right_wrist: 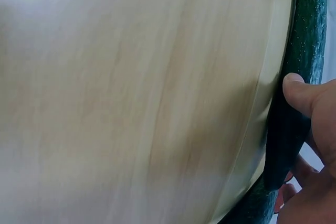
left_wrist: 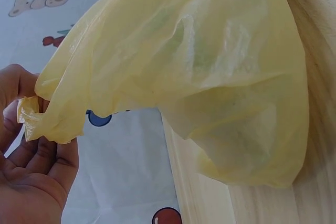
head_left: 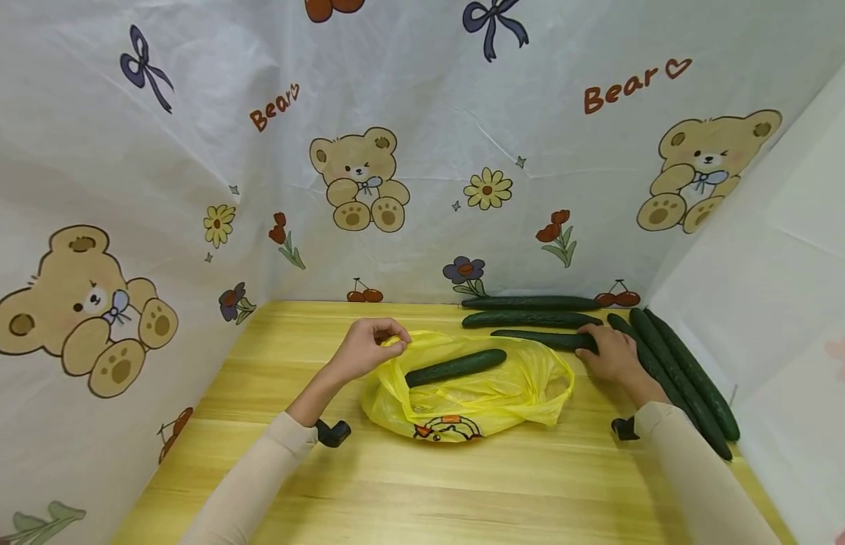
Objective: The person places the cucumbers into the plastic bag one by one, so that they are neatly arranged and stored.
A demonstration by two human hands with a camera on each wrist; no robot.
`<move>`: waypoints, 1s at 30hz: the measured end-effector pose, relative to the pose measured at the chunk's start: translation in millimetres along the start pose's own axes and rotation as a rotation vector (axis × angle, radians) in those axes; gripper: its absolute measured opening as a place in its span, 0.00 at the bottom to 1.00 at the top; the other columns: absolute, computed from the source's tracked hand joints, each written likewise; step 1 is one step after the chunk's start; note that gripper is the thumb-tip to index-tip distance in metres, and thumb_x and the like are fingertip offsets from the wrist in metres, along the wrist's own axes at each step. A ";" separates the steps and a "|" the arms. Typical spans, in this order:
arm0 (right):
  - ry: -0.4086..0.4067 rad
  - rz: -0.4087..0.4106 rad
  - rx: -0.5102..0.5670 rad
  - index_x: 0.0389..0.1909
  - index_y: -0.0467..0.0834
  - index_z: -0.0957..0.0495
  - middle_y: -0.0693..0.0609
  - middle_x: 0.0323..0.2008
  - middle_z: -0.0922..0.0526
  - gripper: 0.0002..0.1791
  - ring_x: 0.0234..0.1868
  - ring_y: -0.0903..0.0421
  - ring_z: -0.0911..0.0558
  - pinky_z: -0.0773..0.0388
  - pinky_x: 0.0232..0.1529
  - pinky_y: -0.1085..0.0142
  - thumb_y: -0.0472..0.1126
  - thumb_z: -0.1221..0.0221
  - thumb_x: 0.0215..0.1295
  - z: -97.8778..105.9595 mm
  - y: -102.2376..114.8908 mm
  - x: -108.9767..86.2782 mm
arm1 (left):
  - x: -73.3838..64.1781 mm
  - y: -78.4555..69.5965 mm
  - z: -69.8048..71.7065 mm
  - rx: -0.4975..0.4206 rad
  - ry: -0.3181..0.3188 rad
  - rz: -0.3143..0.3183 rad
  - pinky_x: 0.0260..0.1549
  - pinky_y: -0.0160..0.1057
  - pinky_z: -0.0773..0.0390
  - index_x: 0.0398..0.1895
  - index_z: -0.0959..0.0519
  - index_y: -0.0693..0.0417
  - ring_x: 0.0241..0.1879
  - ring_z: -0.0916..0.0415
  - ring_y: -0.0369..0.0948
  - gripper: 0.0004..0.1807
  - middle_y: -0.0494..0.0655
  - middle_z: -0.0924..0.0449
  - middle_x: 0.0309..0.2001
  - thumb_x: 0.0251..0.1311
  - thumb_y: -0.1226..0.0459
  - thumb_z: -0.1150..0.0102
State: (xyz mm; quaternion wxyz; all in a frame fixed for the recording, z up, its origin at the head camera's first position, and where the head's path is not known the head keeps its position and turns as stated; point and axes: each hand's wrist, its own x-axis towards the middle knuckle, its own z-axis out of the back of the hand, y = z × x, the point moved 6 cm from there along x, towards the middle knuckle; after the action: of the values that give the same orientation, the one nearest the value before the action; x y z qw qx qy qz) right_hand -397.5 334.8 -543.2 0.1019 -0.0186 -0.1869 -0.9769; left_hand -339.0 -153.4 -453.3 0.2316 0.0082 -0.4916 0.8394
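Note:
A yellow plastic bag (head_left: 388, 401) lies on the wooden table with its mouth open, and one cucumber (head_left: 456, 367) rests inside it. My left hand (head_left: 368, 348) pinches the bag's left handle and holds it raised; in the left wrist view the thin plastic bunches between the thumb and fingers (left_wrist: 44, 156). Beyond the bag's right side, my right hand (head_left: 609, 352) grips the end of another cucumber (head_left: 538, 338). The right wrist view shows the thumb (right_wrist: 299, 90) across that dark green cucumber (right_wrist: 286, 129), the fingers on its far side.
Two more cucumbers (head_left: 531, 320) lie crosswise at the table's back edge. Several others (head_left: 681, 363) lie side by side along the right edge, close to my right forearm. White printed sheets (head_left: 422, 265) enclose the table (head_left: 422, 492) at the back and both sides.

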 end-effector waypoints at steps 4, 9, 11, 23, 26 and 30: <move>0.000 0.015 0.004 0.71 0.39 0.27 0.27 0.69 0.25 0.26 0.70 0.23 0.30 0.47 0.69 0.24 0.45 0.39 0.80 3.2 0.2 -5.5 | 0.2 0.7 -1.0 -0.003 -0.004 0.006 0.43 0.37 0.21 0.45 0.10 0.55 0.46 0.13 0.41 0.07 0.45 0.09 0.47 0.72 0.63 0.32; -0.004 0.015 0.010 0.70 0.40 0.27 0.31 0.66 0.21 0.25 0.62 0.28 0.26 0.45 0.59 0.28 0.47 0.39 0.80 12.9 6.2 -9.1 | 1.5 1.1 -2.6 -0.001 -0.009 0.007 0.47 0.39 0.18 0.44 0.09 0.56 0.46 0.14 0.42 0.06 0.43 0.09 0.45 0.70 0.63 0.31; -0.007 0.023 0.008 0.69 0.41 0.26 0.33 0.65 0.19 0.24 0.60 0.31 0.25 0.45 0.57 0.30 0.48 0.39 0.80 17.5 10.4 -10.3 | 1.9 1.6 -3.0 0.000 -0.010 0.008 0.49 0.40 0.17 0.44 0.09 0.56 0.46 0.14 0.42 0.06 0.43 0.09 0.45 0.70 0.63 0.30; -0.049 0.143 -0.063 0.69 0.38 0.24 0.33 0.68 0.21 0.26 0.61 0.31 0.22 0.41 0.47 0.42 0.52 0.41 0.82 44.7 37.9 -8.0 | -0.5 5.3 -1.3 0.008 -0.016 0.006 0.46 0.39 0.19 0.44 0.09 0.56 0.46 0.14 0.42 0.06 0.43 0.09 0.45 0.71 0.63 0.31; -0.074 0.155 -0.045 0.68 0.37 0.24 0.33 0.66 0.19 0.25 0.59 0.32 0.20 0.43 0.45 0.47 0.51 0.41 0.82 50.2 43.3 -9.2 | -1.6 4.1 -1.3 0.006 -0.017 0.000 0.44 0.37 0.19 0.43 0.09 0.55 0.43 0.15 0.41 0.06 0.43 0.09 0.45 0.71 0.64 0.31; -0.102 0.146 -0.006 0.67 0.36 0.23 0.33 0.60 0.16 0.26 0.53 0.33 0.17 0.43 0.44 0.48 0.50 0.40 0.81 54.7 45.2 -12.1 | -1.9 4.0 -2.1 -0.003 -0.011 -0.012 0.41 0.36 0.21 0.44 0.10 0.55 0.42 0.15 0.40 0.06 0.46 0.09 0.46 0.71 0.63 0.31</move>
State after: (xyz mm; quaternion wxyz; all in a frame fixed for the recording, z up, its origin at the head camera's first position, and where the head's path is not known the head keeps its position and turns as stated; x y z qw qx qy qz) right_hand -376.5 316.2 -476.9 0.1629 -0.0822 -0.1870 -0.9653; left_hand -338.4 -154.1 -458.1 0.2337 0.0155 -0.4940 0.8373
